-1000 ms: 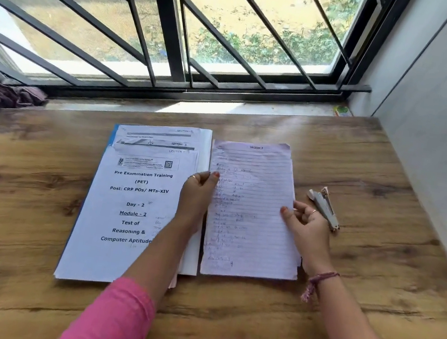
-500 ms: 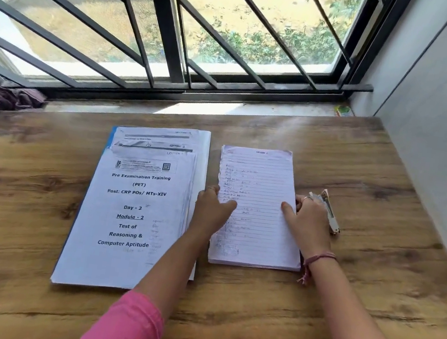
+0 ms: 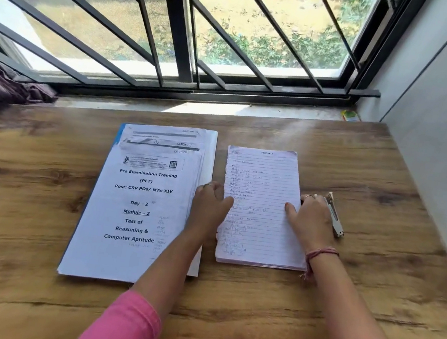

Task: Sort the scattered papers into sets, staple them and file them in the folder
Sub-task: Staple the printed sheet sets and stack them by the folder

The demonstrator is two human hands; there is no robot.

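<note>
Hands squaring lined sheets on bench, now narrower and tidier than before: left hand and right hand curled, gripping edges; stapling probably next.

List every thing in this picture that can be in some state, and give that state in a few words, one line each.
Handwritten lined sheets: squared in a stack, flat on table, not visibly stapled.
Printed papers: stacked flat on the blue-edged folder.
Stapler: lying closed, right of the sheets.
Left hand: gripping the sheets' left edge.
Right hand: gripping their right edge.
Window: barred.
</note>
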